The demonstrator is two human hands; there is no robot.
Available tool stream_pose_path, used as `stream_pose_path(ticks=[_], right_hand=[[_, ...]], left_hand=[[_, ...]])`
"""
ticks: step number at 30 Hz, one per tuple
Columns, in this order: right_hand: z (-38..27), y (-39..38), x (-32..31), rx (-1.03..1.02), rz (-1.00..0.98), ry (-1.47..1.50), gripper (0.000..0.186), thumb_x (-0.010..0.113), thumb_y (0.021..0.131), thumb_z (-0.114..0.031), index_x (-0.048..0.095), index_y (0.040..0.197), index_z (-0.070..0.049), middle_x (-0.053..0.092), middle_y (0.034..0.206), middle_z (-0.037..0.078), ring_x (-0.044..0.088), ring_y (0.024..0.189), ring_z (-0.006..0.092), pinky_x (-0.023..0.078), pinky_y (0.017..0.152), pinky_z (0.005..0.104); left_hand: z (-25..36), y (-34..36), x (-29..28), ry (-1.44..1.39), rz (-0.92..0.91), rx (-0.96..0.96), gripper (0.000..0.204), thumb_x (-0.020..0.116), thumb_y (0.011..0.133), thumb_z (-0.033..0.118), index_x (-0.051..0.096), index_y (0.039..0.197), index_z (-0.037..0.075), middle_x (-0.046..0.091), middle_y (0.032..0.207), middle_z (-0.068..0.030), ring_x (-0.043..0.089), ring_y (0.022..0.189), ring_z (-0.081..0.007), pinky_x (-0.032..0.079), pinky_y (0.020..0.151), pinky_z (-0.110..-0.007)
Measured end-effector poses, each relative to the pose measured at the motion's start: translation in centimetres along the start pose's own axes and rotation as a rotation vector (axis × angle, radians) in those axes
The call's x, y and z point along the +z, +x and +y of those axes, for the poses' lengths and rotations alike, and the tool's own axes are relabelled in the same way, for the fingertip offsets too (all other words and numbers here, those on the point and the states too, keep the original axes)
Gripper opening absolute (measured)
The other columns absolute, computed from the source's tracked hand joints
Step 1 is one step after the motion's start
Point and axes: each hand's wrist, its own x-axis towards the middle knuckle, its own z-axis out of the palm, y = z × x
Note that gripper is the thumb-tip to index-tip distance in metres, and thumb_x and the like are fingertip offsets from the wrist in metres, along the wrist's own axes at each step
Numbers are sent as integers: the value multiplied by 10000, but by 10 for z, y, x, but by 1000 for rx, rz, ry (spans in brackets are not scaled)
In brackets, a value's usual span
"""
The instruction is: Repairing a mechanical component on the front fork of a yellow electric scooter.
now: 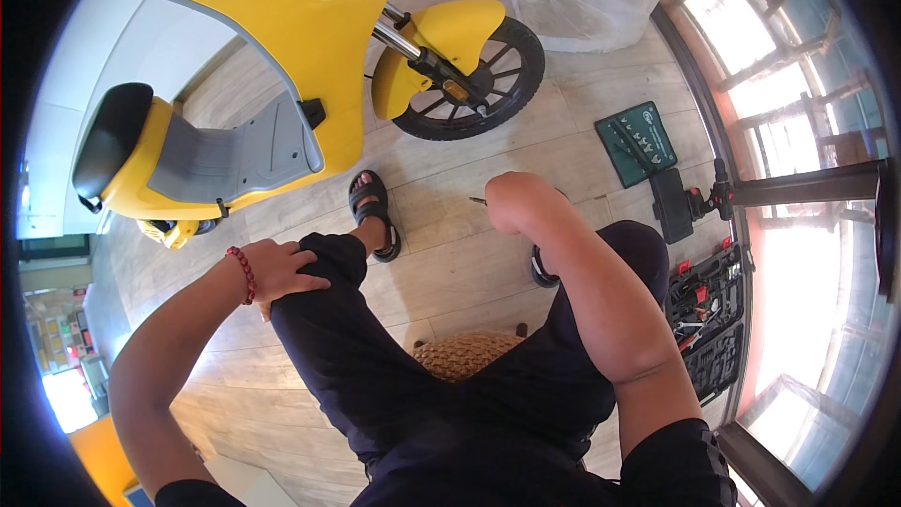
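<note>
My left hand (pixel 279 272), with a red bead bracelet (pixel 241 274) at the wrist, lies on my left knee with its fingers spread. My right hand (pixel 511 201) is closed in a fist above the floor, in front of my right knee. A thin dark tip (pixel 478 200) of a slim tool pokes out of its left side; the rest is hidden in the fist, so its kind does not show. Ahead and to the left stands a yellow scooter (pixel 310 38), its front wheel (pixel 514 84) beyond my right hand and apart from it.
Right of the wheel, a green tool pouch (pixel 638 141) with several wrenches lies on the floor, beside a black case (pixel 672 207). An open toolbox (pixel 704 319) sits along the window wall. White plastic sheeting (pixel 582 0) hangs far ahead. I sit on a woven stool (pixel 465 355).
</note>
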Motion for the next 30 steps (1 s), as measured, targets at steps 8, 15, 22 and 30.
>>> stream_pose_path(ticks=[8,15,22,30], right_hand=[[1,1,-1,-7,18,4,268,601,643,-66,659,901,-28,629,975,170,612,904,309,498,747,379],[7,0,6,-61,149,62,232,580,657,-111,663,856,-26,633,940,178,615,880,315,493,749,393],[9,7,14,-80,122,25,233,591,638,-103,665,850,-38,638,925,171,618,874,300,494,744,389],[6,11,12,-71,71,13,239,603,640,-105,666,861,-38,638,939,167,618,880,301,495,744,379]], left_hand=[[-2,1,-6,5,-26,6,984,821,479,379,312,1318,316,366,1301,-151,447,1126,-327,477,856,-389],[-10,1,3,-37,-13,46,1011,822,457,397,307,1322,304,366,1294,-191,436,1133,-358,471,863,-415],[-4,5,4,18,-32,49,1059,821,475,385,231,1352,316,350,1299,-178,443,1116,-356,463,871,-419],[-3,3,7,27,-33,33,1087,838,450,325,233,1353,335,370,1284,-145,455,1102,-343,463,864,-409]])
